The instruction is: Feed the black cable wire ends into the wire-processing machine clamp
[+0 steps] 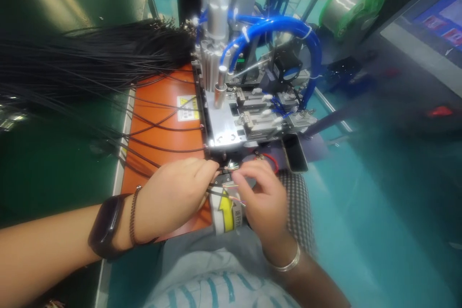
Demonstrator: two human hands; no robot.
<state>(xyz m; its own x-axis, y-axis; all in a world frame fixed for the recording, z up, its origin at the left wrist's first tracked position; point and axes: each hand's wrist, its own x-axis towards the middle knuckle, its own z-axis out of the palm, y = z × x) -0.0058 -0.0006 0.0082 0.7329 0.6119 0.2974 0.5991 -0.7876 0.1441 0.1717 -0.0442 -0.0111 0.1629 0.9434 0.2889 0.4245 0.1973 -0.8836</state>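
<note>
My left hand [180, 195] is closed around black cables [215, 194] at the front of the machine, its thumb and finger pinched near their ends. Facing it, my right hand [265, 192] has thumb and forefinger brought together at the thin coloured wires [236, 197] that come out of the cable ends. Between the hands lies a small dark fixture block [223, 179] with a cable end on it. What the right fingertips hold is too small to make out fully. Several more black cables [169, 128] run from the left into the machine.
A machine with a silver plate [222, 125] and looped blue tubes [285, 21] stands ahead. A large bundle of black cables [108, 50] lies left over the orange surface [164, 147]. A phone [294, 153] rests at right; a green-rimmed wire spool [350, 7] hangs beyond.
</note>
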